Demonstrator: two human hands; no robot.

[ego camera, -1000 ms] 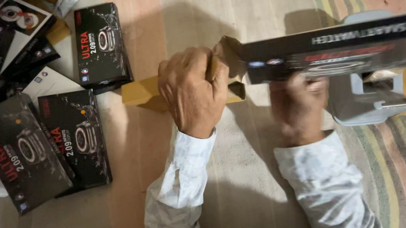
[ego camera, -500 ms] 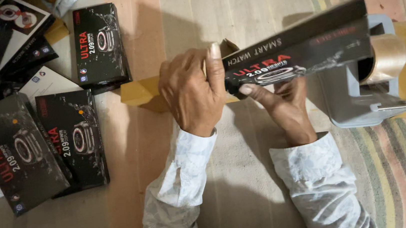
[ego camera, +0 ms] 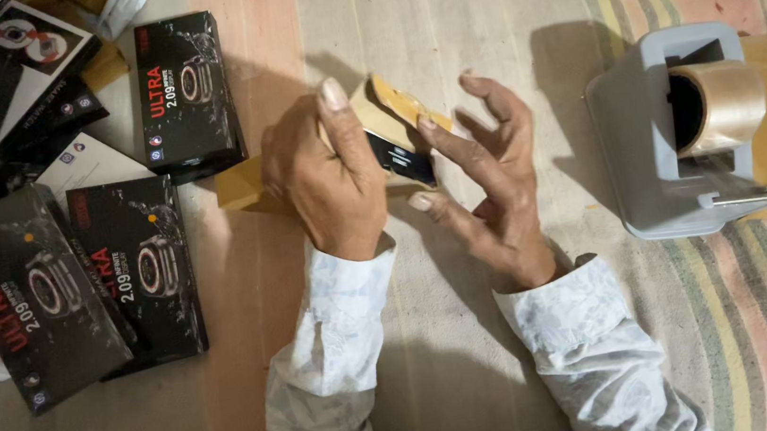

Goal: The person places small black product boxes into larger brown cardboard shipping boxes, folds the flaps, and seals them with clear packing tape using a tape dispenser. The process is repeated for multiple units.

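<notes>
Box (ego camera: pixel 401 152), one, black glossy cardboard with tan taped end, between both hands | left hand (ego camera: pixel 327 179) clasps it | right hand (ego camera: pixel 490 185) open, fingertip touching | four flat black boxes (ego camera: pixel 186 94) left of left hand | one grey tape dispenser (ego camera: pixel 671 152) right of right hand

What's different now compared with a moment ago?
The long black box has swung from lying crosswise to end-on, gripped by the left hand. The right hand has let go, fingers spread, one fingertip on its flap. The tape dispenser and stacked black boxes stayed put.
</notes>
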